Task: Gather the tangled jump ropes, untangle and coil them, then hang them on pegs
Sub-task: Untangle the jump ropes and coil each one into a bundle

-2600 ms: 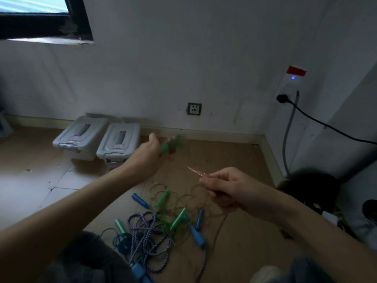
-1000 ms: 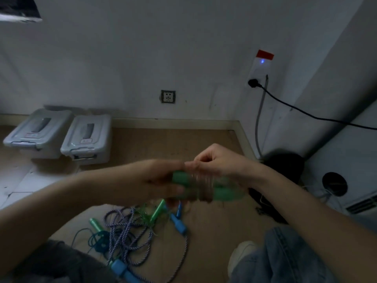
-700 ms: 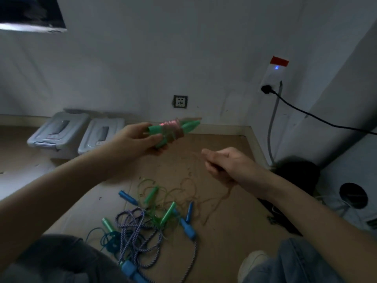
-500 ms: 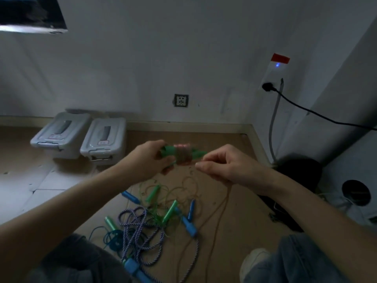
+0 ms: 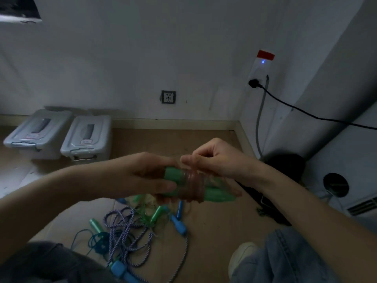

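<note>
Green handles [image 5: 216, 196] lie level, tips rightward, left hand [image 5: 142, 176] clasping, right hand [image 5: 216, 160] pinching cord.

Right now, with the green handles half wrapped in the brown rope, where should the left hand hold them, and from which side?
Probably on the bare green handles left of the brown rope coil, coming from the left end, as the left hand grips them now. That end is free of wraps, and it leaves the tapered tips clear for the right hand to wind more turns.

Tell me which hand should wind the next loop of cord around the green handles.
Right hand: it pinches the reddish cord at the coil, while the left hand grips the green handles.
</note>
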